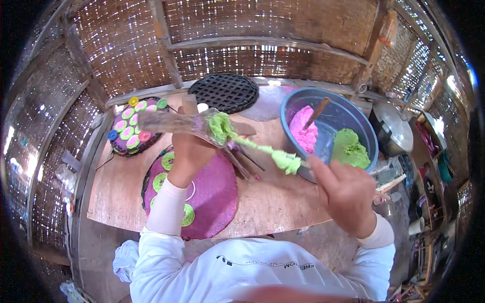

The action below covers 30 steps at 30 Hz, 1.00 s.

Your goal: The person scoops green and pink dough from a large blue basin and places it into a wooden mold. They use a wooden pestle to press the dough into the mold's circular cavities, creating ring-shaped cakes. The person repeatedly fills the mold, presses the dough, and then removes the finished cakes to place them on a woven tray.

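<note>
My left hand [194, 154] is closed round a wooden tool [166, 122] held above the table, its far side hidden by the hand. Soft green dough [220, 126] is heaped at the tool's right end. My right hand [346, 189] grips a thin stick, mostly hidden, whose tip carries a green lump [286, 161]. A sagging strand of dough joins the lump to the heap. Below my left forearm lies a round purple sheet [214, 197] with lacy green rings [188, 215] along its left side. Beyond my right hand stands a blue basin [372, 126] with pink dough [301, 129] and green dough [350, 149].
A brown wooden stick [317, 113] stands in the pink dough. At the table's far left, a round tray holds pink-and-green pieces [121, 125] and coloured round caps [144, 137]. A black lattice tray [223, 93] lies at the back. A lidded metal pot [391, 129] stands right of the basin.
</note>
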Each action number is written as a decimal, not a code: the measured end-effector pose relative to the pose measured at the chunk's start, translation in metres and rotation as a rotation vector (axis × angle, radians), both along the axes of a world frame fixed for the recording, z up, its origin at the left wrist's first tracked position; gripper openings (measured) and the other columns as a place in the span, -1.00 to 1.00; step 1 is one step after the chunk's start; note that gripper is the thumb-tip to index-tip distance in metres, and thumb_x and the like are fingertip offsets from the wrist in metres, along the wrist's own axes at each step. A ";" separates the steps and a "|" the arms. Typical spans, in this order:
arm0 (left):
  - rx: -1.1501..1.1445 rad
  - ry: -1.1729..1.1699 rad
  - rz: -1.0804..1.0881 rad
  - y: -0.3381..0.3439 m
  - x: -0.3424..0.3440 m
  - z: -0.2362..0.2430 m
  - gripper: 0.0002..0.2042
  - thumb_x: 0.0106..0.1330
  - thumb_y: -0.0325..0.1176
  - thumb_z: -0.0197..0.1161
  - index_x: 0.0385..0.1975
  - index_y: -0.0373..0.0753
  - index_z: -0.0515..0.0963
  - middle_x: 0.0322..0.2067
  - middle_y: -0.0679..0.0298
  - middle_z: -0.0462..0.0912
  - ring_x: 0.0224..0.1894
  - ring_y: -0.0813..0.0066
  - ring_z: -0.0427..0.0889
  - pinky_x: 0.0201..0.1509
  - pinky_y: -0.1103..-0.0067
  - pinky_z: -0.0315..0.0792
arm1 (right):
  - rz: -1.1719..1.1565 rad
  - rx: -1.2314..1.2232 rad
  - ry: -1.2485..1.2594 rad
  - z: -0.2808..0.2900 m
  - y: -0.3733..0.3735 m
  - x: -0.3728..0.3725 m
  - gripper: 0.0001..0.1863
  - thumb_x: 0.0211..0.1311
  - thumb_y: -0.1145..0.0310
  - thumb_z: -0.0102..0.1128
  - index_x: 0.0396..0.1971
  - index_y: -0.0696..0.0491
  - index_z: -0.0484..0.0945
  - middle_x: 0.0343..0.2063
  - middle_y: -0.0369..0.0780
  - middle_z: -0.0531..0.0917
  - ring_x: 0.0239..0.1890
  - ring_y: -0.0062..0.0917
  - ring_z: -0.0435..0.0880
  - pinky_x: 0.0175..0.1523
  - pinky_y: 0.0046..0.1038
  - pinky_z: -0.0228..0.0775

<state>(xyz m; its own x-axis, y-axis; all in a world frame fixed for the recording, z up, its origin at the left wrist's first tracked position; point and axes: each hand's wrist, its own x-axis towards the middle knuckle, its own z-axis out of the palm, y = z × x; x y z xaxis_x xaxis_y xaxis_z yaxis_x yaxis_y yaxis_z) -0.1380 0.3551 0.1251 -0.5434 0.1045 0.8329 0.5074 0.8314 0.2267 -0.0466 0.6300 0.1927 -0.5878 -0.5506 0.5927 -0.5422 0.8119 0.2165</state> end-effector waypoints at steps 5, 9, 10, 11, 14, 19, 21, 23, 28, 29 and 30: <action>0.390 0.084 -0.190 0.036 0.001 -0.014 -0.42 -0.13 -0.43 0.39 -0.10 -0.29 0.22 -0.24 0.25 0.50 -0.20 0.41 0.51 -0.09 0.50 0.37 | 0.368 -0.523 -0.077 -0.039 -0.052 -0.049 -0.46 -0.02 0.56 0.00 0.08 0.07 0.29 -0.53 -0.15 0.39 -0.52 -0.37 0.47 -0.50 -0.39 0.34; 0.644 -0.001 -0.287 0.041 0.011 -0.011 -0.50 -0.07 -0.55 0.33 -0.12 -0.28 0.23 -0.25 0.23 0.49 -0.25 0.44 0.51 -0.12 0.56 0.41 | 0.303 -0.581 -0.151 -0.074 -0.101 -0.037 -0.42 -0.01 0.59 -0.02 0.12 0.09 0.23 -0.48 -0.14 0.36 -0.47 -0.35 0.47 -0.46 -0.38 0.36; 0.614 -0.020 -0.253 0.036 0.011 -0.012 -0.51 -0.06 -0.55 0.32 -0.13 -0.28 0.24 -0.25 0.23 0.49 -0.25 0.45 0.52 -0.14 0.57 0.42 | 0.297 -0.593 -0.141 -0.081 -0.103 -0.032 -0.42 -0.01 0.59 -0.03 0.12 0.08 0.24 -0.48 -0.14 0.36 -0.47 -0.36 0.47 -0.46 -0.39 0.36; 0.588 -0.043 -0.216 0.031 0.012 -0.014 -0.53 -0.05 -0.56 0.31 -0.13 -0.27 0.25 -0.25 0.23 0.49 -0.25 0.45 0.52 -0.16 0.58 0.43 | 0.294 -0.544 -0.200 -0.085 -0.101 -0.025 -0.42 -0.01 0.61 -0.03 0.13 0.09 0.22 -0.46 -0.14 0.36 -0.49 -0.34 0.46 -0.46 -0.39 0.35; 0.712 -0.221 -0.154 0.019 0.012 -0.012 -0.66 0.08 -0.36 0.19 -0.13 -0.26 0.37 -0.21 0.21 0.52 -0.16 0.36 0.50 -0.02 0.47 0.34 | 0.263 -0.435 -0.330 -0.096 -0.075 -0.011 -0.42 0.00 0.61 -0.03 0.13 0.07 0.22 -0.44 -0.14 0.38 -0.55 -0.32 0.44 -0.48 -0.38 0.33; 0.714 -0.148 -0.269 -0.010 -0.015 -0.045 -0.60 0.26 -0.02 -0.12 -0.08 -0.18 0.35 -0.08 0.21 0.45 -0.04 0.32 0.42 0.04 0.41 0.34 | 0.219 -0.388 -0.294 -0.079 -0.033 -0.014 -0.48 -0.02 0.58 0.00 0.04 -0.03 0.35 -0.56 -0.22 0.41 -0.64 -0.35 0.47 -0.55 -0.36 0.33; 1.015 -0.046 -0.547 -0.006 -0.031 -0.067 -0.60 0.27 -0.01 -0.11 -0.09 -0.18 0.35 -0.10 0.22 0.45 -0.05 0.32 0.43 0.02 0.41 0.35 | 0.181 -0.496 -0.427 -0.071 -0.033 -0.025 -0.59 0.02 0.60 -0.01 -0.04 0.12 0.42 -0.36 -0.04 0.56 -0.49 -0.28 0.55 -0.40 -0.43 0.38; 1.274 -0.002 -0.739 0.003 -0.036 -0.078 -0.62 0.12 -0.15 0.08 -0.13 -0.20 0.27 -0.16 0.23 0.42 -0.12 0.38 0.44 -0.03 0.46 0.37 | 0.209 -0.605 -0.418 -0.064 -0.039 -0.040 -0.64 0.07 0.57 -0.01 -0.06 0.15 0.43 -0.26 0.00 0.55 -0.44 -0.28 0.59 -0.38 -0.45 0.40; 0.910 0.049 -0.390 0.052 -0.007 -0.021 -0.57 0.04 -0.31 0.24 -0.16 -0.23 0.21 -0.29 0.24 0.42 -0.23 0.44 0.47 -0.10 0.51 0.38 | 0.236 -0.616 -0.419 -0.074 -0.030 -0.045 -0.69 0.11 0.52 0.00 -0.10 0.18 0.44 -0.35 0.00 0.58 -0.53 -0.27 0.60 -0.42 -0.45 0.41; 0.738 0.084 -0.263 0.052 -0.006 -0.019 -0.64 0.13 -0.23 0.16 -0.15 -0.24 0.27 -0.31 0.25 0.46 -0.22 0.43 0.47 -0.10 0.48 0.37 | 0.268 -0.612 -0.389 -0.077 -0.028 -0.045 -0.69 0.11 0.52 0.00 -0.10 0.18 0.44 -0.37 0.00 0.58 -0.55 -0.27 0.60 -0.44 -0.45 0.40; 0.781 0.072 -0.298 0.051 -0.010 -0.022 -0.65 0.14 -0.22 0.15 -0.15 -0.24 0.30 -0.32 0.26 0.48 -0.23 0.41 0.48 -0.11 0.48 0.38 | 0.277 -0.616 -0.403 -0.078 -0.027 -0.043 -0.69 0.10 0.52 0.01 -0.10 0.17 0.45 -0.38 0.00 0.58 -0.56 -0.28 0.59 -0.45 -0.45 0.40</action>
<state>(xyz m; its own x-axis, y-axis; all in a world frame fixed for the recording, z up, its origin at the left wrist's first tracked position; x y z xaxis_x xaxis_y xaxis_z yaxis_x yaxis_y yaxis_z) -0.1485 0.4062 0.1030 -0.5271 -0.3865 0.7568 0.7160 0.2777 0.6405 -0.0897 0.6034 0.1149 -0.7116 -0.3503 0.6090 -0.6836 0.5455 -0.4849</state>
